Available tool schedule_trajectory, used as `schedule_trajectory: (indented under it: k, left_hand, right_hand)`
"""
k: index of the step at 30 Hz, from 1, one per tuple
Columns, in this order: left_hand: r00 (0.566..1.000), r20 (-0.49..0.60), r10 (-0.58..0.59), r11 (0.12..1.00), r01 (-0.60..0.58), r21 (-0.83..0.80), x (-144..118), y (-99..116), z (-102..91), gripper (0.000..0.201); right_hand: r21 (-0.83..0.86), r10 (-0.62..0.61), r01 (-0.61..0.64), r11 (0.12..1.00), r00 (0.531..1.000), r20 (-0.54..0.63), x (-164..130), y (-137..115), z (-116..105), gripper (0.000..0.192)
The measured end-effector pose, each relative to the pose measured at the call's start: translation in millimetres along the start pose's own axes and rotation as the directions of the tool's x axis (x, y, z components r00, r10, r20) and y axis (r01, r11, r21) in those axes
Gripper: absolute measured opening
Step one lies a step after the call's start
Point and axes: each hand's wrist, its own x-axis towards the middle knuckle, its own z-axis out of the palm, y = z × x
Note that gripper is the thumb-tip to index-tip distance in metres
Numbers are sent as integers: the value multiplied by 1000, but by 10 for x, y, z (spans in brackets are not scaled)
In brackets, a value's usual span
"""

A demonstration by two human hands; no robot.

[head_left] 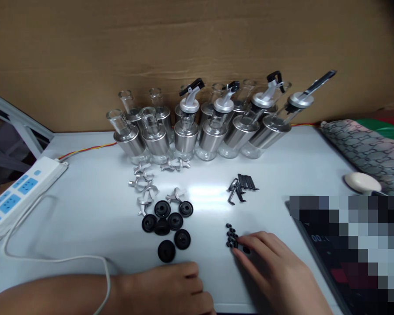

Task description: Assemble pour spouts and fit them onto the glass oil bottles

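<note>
My right hand (277,269) is at the small black plugs (230,234), its thumb and index fingertips closing on one at the near end of the cluster. The fingers largely cover that piece. My left hand (170,288) lies at the table's front edge, fingers curled under; anything inside it is hidden. Just beyond it are several round black rubber stoppers (166,251). Silver pourer spouts with round collars (150,191) lie behind the stoppers. Black levers (246,182) form a small pile beyond the plugs.
Glass bottles with metal sleeves (186,138) stand in rows at the back, several topped with silver pourers (189,105). A power strip (22,188) and white cable (59,260) lie left. A dark device (325,253), partly pixelated, and a white oval object (363,182) are right.
</note>
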Motion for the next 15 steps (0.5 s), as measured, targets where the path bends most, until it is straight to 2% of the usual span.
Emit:
schedule_trajectory:
  k: [6, 15]
  left_hand:
    - [1000, -13, -3, 1000, 3, -16, -3, 0, -1, 7]
    - [1000, -4, -12, 999, 12, -40, -4, 0, 20, 7]
  right_hand:
    - [66, -52, 51, 997, 998, 23, 27, 65, -153, 22]
    - [29, -37, 36, 999, 999, 22, 19, 74, -102, 27]
